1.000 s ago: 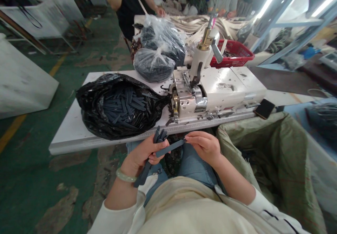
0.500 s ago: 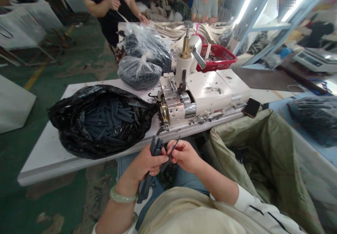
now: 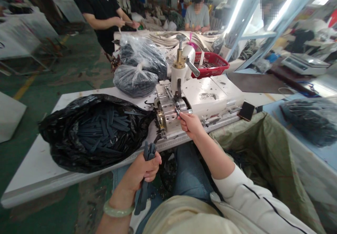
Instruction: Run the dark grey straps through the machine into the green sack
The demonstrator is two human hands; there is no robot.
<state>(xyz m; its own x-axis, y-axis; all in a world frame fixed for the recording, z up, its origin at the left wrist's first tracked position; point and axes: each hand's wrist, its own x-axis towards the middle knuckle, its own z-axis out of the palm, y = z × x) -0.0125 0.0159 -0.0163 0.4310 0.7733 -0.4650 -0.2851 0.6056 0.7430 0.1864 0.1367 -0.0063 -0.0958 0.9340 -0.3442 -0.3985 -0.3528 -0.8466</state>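
My left hand [image 3: 143,171] is closed round a bundle of dark grey straps [image 3: 147,153] held upright over my lap, with their lower ends hanging below the fist. My right hand [image 3: 190,123] is stretched out to the white machine [image 3: 207,95] on the table and pinches one dark strap against its metal front part [image 3: 168,111]; only a short end of that strap shows. An open black bag full of the same dark straps [image 3: 97,130] lies on the table to the left of the machine.
Two tied clear bags of dark pieces [image 3: 138,71] and a red basket [image 3: 213,62] stand behind the machine. A phone [image 3: 246,110] lies at the table edge. An open green sack [image 3: 265,156] stands at my right. Other people work at the far table [image 3: 158,37].
My right hand drew one strap out of the bundle and moved it up and forward to the machine's front. My left hand stayed low with the bundle. The view lifted slightly.
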